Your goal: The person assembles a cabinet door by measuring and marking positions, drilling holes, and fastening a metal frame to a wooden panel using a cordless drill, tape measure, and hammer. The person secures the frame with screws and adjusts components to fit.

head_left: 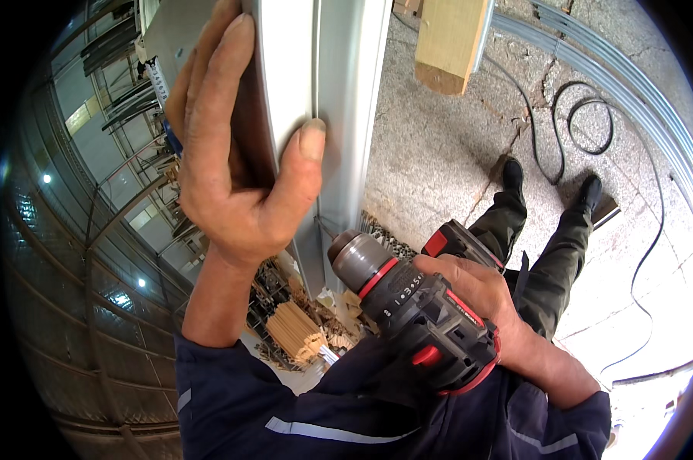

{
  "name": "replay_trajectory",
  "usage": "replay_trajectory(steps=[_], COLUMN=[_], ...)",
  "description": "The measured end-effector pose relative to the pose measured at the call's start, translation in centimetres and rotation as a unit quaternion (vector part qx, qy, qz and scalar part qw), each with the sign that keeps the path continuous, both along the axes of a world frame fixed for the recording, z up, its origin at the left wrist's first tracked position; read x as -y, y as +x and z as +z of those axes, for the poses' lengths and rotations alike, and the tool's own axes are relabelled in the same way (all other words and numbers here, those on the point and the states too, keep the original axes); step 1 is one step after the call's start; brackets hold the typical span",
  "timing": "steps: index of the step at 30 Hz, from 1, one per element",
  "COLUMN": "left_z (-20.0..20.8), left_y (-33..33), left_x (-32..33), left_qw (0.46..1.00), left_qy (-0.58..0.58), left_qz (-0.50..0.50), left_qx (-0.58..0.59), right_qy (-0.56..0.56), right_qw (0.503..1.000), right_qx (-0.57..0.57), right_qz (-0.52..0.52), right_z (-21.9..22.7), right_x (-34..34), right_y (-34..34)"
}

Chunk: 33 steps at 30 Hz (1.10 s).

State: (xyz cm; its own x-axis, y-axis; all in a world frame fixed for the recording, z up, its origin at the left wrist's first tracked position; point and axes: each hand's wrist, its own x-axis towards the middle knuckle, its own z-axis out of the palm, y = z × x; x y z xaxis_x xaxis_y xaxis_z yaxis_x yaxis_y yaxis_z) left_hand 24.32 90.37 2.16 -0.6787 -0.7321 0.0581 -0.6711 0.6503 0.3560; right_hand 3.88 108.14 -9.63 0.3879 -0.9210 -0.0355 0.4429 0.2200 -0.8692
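A long grey-white metal profile runs up from the middle to the top edge. My left hand is wrapped around its left side, the thumb pressed on the front face and the fingers along the edge. In my right hand is a black and red cordless drill, held by its grip below the chuck. Its chuck points up and left at the profile, just below my left thumb. A thin bit reaches the profile's surface; whether it has gone in, I cannot tell. The drill's battery shows beyond my right hand.
A wooden beam juts in at the top right of the profile. Long metal strips lie along the far right. A dark cable loops over the concrete floor near my boots. Bundled wooden strips lie low, left of the drill.
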Motion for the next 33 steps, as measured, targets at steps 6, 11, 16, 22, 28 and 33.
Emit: replay_trajectory(steps=[6, 11, 16, 22, 28, 33], left_z=[-0.1, 0.1, 0.0, 0.2, 0.0, 0.0], left_y=[-0.1, 0.0, -0.2, 0.1, -0.1, -0.2], left_x=[-0.1, 0.2, 0.3, -0.1, 0.0, 0.2], left_qw=[1.0, 1.0, 1.0, 1.0, 1.0, 1.0], left_qy=[0.003, 0.005, 0.006, -0.003, 0.01, -0.003], left_qz=[0.008, -0.009, -0.009, 0.008, 0.01, -0.004], left_qx=[-0.001, 0.004, 0.004, 0.013, 0.001, 0.013], right_qy=[-0.012, -0.026, -0.057, -0.051, -0.056, -0.06], right_qw=[1.0, 0.999, 0.997, 0.998, 0.997, 0.997], right_qx=[-0.011, -0.036, -0.057, -0.041, -0.053, -0.052], right_qz=[-0.014, -0.006, 0.002, -0.013, -0.012, -0.009], right_z=[0.0, -0.2, -0.1, -0.4, -0.5, -0.7], right_x=[0.4, 0.5, 0.8, 0.7, 1.0, 1.1], right_y=[0.0, 0.0, -0.2, -0.1, -0.3, -0.4])
